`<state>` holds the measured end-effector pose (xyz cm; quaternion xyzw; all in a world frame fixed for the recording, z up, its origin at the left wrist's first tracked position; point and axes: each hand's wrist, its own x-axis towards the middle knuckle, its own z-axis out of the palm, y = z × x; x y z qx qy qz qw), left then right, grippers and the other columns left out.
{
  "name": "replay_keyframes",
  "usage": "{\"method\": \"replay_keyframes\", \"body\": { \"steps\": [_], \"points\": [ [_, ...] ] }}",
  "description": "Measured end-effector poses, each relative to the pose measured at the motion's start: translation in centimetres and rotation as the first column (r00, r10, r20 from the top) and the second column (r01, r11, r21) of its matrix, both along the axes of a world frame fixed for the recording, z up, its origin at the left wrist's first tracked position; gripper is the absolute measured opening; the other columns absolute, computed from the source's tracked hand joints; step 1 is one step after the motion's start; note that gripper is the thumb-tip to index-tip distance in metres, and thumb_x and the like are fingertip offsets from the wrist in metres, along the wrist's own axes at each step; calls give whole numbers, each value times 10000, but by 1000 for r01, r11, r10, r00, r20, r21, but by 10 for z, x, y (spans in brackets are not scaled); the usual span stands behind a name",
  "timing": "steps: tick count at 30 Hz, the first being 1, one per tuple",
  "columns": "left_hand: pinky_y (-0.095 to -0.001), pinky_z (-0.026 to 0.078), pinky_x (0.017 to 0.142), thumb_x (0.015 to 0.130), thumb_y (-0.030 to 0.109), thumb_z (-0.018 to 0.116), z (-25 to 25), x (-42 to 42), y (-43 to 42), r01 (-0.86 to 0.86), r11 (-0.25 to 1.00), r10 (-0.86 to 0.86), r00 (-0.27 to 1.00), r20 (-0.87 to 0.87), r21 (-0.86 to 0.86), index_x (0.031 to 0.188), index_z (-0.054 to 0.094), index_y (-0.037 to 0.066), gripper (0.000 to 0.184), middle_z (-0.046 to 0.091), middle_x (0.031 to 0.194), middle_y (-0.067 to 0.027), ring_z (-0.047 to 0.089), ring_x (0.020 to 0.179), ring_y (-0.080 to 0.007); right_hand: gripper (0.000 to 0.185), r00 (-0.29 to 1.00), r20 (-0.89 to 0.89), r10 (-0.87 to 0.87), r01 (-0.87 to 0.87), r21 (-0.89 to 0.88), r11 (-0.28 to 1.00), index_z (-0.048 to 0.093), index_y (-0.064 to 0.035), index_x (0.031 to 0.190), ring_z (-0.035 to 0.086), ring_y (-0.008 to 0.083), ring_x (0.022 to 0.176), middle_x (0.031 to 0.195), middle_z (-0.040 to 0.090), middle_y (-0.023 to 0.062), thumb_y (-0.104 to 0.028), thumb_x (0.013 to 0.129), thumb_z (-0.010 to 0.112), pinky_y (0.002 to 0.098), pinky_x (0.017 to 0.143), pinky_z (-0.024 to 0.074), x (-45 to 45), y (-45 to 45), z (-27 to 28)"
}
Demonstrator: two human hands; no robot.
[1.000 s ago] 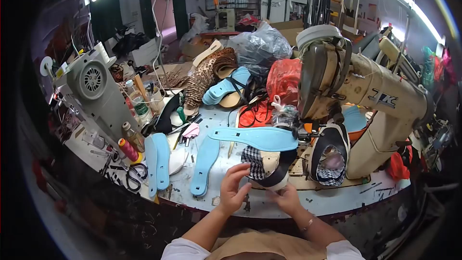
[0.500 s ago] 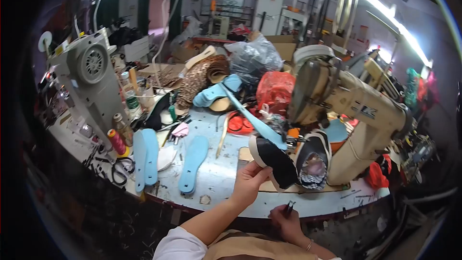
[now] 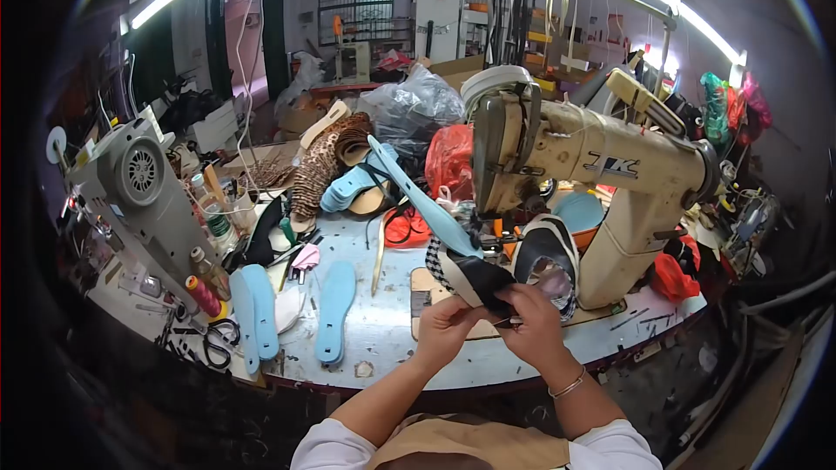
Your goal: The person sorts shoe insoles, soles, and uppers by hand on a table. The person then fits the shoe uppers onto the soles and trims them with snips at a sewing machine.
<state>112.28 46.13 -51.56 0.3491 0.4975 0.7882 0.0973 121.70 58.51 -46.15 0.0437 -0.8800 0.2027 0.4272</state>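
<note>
A black shoe upper (image 3: 477,275) with a white edge and a black-and-white checkered strip is held over the front of the table. My left hand (image 3: 448,328) is closed on its lower edge. Against the other end of that edge is my right hand (image 3: 533,324), its fingers pinched round a small dark tool (image 3: 507,322), mostly hidden by the fingers. Just behind the hands, a black and white shoe (image 3: 547,263) with a crumpled lining sits by the beige sewing machine (image 3: 601,157). A light blue insole (image 3: 427,202) slants behind the upper.
Light blue insoles (image 3: 334,312) lie on the table (image 3: 383,339) at left, near black scissors (image 3: 219,341) and a pink thread spool (image 3: 202,294). A grey machine (image 3: 139,196) stands far left. Leopard-print material (image 3: 324,176) and a red bag (image 3: 450,159) are piled at the back.
My right hand has come up from below the table edge to the upper, bringing the small dark tool. The upper has been lowered slightly and turned, showing its checkered strip. The view has shifted right.
</note>
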Motion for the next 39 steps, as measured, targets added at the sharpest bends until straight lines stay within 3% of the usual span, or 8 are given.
{"method": "replay_keyframes", "body": {
  "steps": [6, 14, 17, 22, 25, 29, 32, 39],
  "points": [
    [-242, 486, 654, 787, -93, 600, 15, -10, -16, -242, 965, 170, 872, -458, -102, 919, 643, -32, 151, 643, 854, -83, 612, 729, -126, 339, 978, 50, 201, -182, -259, 949, 627, -38, 938, 609, 295, 808, 953, 621, 112, -28, 611, 710, 352, 680, 506, -23, 4, -11],
    [-270, 448, 527, 698, -40, 670, 18, -9, -15, -538, 839, 424, 744, -516, -85, 877, 587, -6, 200, 570, 769, -91, 566, 594, -177, 322, 993, -111, -32, 41, 72, 997, 590, -45, 858, 591, 282, 707, 821, 611, 94, -83, 580, 748, 338, 636, 492, -49, -2, -23],
    [-268, 452, 546, 673, -37, 669, 1, -27, -7, -566, 812, 471, 780, -412, -142, 883, 568, -8, 234, 557, 754, -97, 570, 601, -186, 356, 920, -393, -8, 36, 63, 997, 573, -54, 843, 583, 271, 686, 789, 599, 88, -123, 555, 770, 333, 615, 488, -65, 6, -8],
    [-258, 463, 588, 745, -15, 630, -8, -29, 2, -394, 917, 379, 910, -166, -65, 915, 579, 14, 179, 595, 824, -40, 562, 650, -114, 289, 939, -343, 22, -58, -96, 994, 588, -58, 822, 574, 268, 680, 754, 594, 87, 27, 559, 675, 342, 591, 479, -61, -1, -12],
    [-278, 473, 786, 846, -27, 514, 2, -22, 7, -207, 972, 195, 976, -101, -116, 1107, 554, 21, 269, 605, 1026, -59, 574, 935, -145, 313, 942, -337, -4, 1, -9, 1000, 587, -73, 835, 561, 265, 728, 791, 598, 71, -64, 547, 708, 355, 691, 470, -56, -13, -7],
    [-289, 467, 804, 851, -32, 495, -1, -23, 17, -169, 984, 154, 971, -184, -64, 1119, 550, 24, 280, 605, 1032, -64, 571, 949, -148, 332, 932, -363, -2, 51, 125, 991, 596, -90, 849, 558, 259, 705, 776, 597, 53, -67, 540, 713, 351, 657, 471, -63, 6, -12],
    [-271, 466, 753, 759, -46, 580, -10, -32, 17, -199, 938, 162, 975, -150, -285, 1153, 474, -4, 410, 586, 1054, -122, 573, 961, -155, 277, 945, -325, -43, 44, -5, 999, 618, -93, 842, 564, 258, 682, 736, 601, 53, -58, 583, 710, 341, 607, 469, -69, 10, -16],
    [-277, 470, 793, 877, 73, 578, -24, -7, -25, -157, 976, 187, 957, 220, -148, 1062, 586, -7, 202, 611, 1039, -63, 563, 946, -116, 130, 993, -53, 109, -121, -335, 934, 635, -52, 821, 569, 252, 652, 689, 586, 95, -51, 701, 686, 335, 581, 447, -57, -19, -29]
  ]
}}
